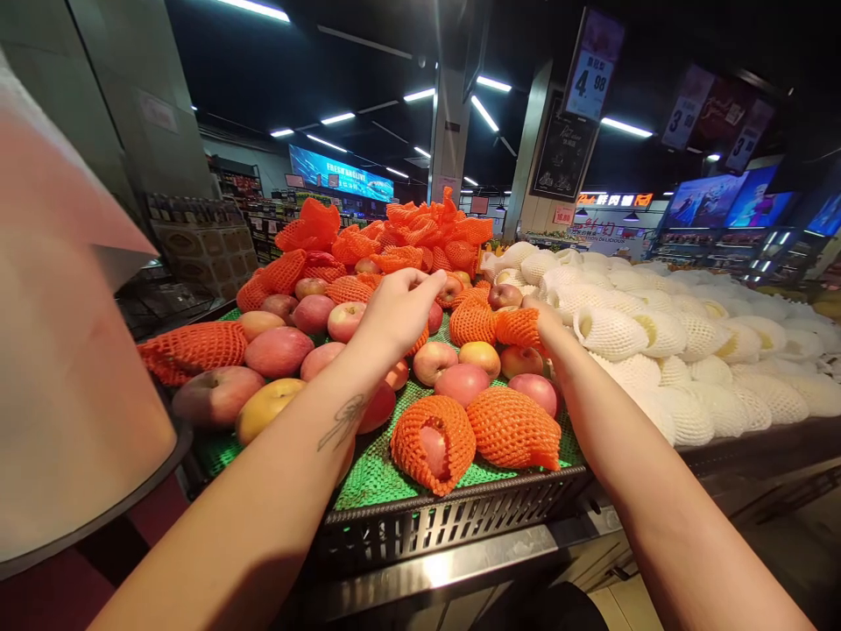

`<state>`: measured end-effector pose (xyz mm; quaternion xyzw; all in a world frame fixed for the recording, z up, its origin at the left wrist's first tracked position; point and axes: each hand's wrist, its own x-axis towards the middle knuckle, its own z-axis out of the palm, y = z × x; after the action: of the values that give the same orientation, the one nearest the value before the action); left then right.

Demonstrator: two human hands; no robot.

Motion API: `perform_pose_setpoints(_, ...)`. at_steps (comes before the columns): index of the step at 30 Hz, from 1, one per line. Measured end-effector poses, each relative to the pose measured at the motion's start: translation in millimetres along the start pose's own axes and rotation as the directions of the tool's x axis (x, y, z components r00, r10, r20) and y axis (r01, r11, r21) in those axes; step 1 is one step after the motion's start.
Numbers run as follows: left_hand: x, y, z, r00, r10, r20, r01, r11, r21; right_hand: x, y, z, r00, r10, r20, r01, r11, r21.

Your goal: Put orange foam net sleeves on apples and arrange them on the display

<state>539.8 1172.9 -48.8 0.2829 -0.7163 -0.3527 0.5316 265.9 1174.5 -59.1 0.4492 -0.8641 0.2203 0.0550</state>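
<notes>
A pile of red and yellow apples [461,382] lies on a green mat in a black crate [453,519], many in orange foam nets [512,428]. My left hand [398,308] hovers over the apples in the middle of the pile, fingers pinched together; I cannot tell if anything is in them. My right hand [544,321] reaches to an orange foam net [519,328] and grips it at its right end; most of the hand is hidden behind the wrist.
White-netted fruit [663,350] fills the stand to the right. A heap of empty orange nets [427,230] rises at the back. A large white bag or bin [59,368] stands at the left. Price signs [591,70] hang overhead. The metal shelf edge [460,570] runs in front.
</notes>
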Motion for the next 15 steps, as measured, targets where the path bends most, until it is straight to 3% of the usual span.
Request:
perform_pose_setpoints(6, 0.2, -1.0, 1.2, 1.0, -0.007, -0.003, 0.007, 1.0, 0.002, -2.9, 3.8, -20.0, 0.995, -0.015, -0.096, 0.011, 0.999, -0.036)
perform_pose_setpoints(9, -1.1, 0.9, 1.8, 1.0, -0.022, -0.01, 0.021, 1.0, -0.019, -7.7, 2.2, -26.5, 0.973, -0.092, -0.21, 0.108, 0.992, 0.065)
perform_pose_setpoints(11, -1.7, 1.6, 2.1, 0.999, -0.027, -0.018, 0.027, 0.999, -0.035, -16.0, -4.1, -27.8, 0.912, -0.23, -0.339, 0.313, 0.924, 0.217)
perform_pose_setpoints(13, -1.4, 1.3, 2.2, 1.0, -0.021, -0.02, 0.02, 0.999, -0.049, -28.0, -14.3, -27.4, 0.8, -0.388, -0.457, 0.55, 0.778, 0.303)
perform_pose_setpoints(15, -0.5, 0.9, 1.9, 1.0, -0.013, -0.028, 0.012, 0.998, -0.056, -41.7, -26.1, -26.3, 0.693, -0.53, -0.489, 0.701, 0.655, 0.283)
